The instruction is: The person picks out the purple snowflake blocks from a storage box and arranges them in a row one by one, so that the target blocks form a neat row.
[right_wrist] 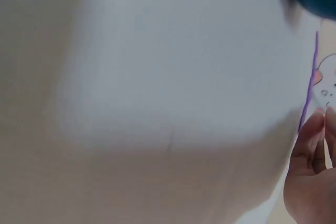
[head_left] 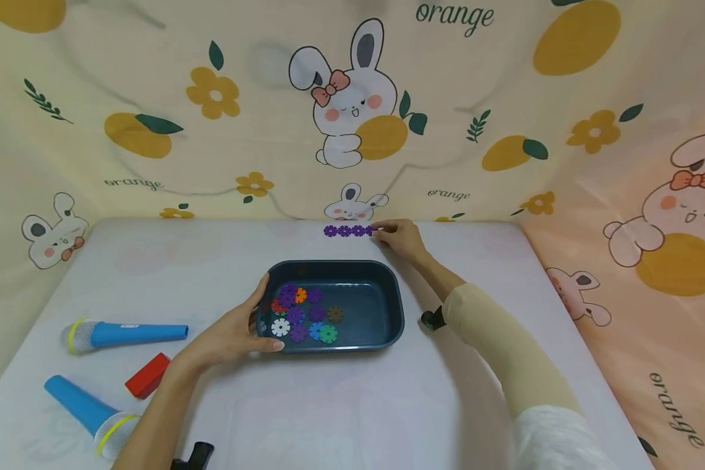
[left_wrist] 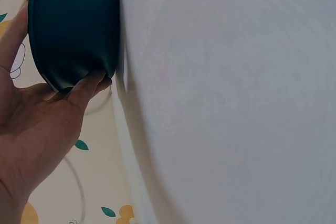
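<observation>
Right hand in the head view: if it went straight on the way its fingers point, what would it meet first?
Most likely the rest of the row of purple pieces, which runs leftward from the right hand's fingertips near the table's far edge; exact depth is hard to judge.

On my head feed it's bright, even and mostly sharp, light seemingly from above, with a soft shadow beside the right sleeve (head_left: 508, 356) on the table (head_left: 352, 405) and faint sheen inside the tray (head_left: 370, 316). My left wrist feed is dimmer and greyer, tray side dark. On the right wrist I get broad soft shadow low down, a blurred tray edge up top, the right hand (right_wrist: 310, 192) clearer.
</observation>
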Demonstrator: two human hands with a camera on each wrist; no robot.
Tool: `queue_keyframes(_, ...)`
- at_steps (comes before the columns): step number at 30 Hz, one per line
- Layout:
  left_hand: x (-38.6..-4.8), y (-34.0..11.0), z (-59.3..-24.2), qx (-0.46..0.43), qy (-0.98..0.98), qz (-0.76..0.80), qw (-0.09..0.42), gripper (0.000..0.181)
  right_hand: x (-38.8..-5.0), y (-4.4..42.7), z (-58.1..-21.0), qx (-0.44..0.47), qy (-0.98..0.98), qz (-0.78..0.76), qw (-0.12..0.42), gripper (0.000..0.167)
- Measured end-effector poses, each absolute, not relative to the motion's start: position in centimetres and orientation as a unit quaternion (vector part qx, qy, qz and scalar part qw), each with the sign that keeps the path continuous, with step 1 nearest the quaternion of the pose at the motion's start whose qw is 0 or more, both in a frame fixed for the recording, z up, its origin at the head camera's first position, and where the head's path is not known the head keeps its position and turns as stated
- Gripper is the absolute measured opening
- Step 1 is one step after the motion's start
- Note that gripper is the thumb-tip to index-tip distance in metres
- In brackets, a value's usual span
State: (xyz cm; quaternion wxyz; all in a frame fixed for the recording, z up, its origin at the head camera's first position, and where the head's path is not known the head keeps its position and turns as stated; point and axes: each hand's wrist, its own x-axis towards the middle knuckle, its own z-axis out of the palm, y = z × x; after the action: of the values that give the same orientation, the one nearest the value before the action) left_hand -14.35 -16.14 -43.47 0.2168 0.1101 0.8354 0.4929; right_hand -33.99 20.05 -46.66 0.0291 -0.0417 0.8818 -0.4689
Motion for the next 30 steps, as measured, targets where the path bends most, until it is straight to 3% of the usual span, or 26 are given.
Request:
queue_keyframes(13,-14.2,-15.8,-42.7,0.105,0.823,0.512,0.223,0.122,-30.6,19.5,-44.2,-0.116,0.813,-0.569,0.051,0.03)
queue_keyframes(23,-14.2,-16.0,-42.9,0.109,0.808,0.534,0.224,0.123,-27.2,16.6,-42.1,-0.208,0.786,-0.58,0.06,0.02)
queue_keyframes(30,-14.3,-16.0,-43.0,0.104,0.804,0.538,0.232,0.123,-25.6,14.8,-41.9,-0.243,0.792,-0.552,0.094,0.022)
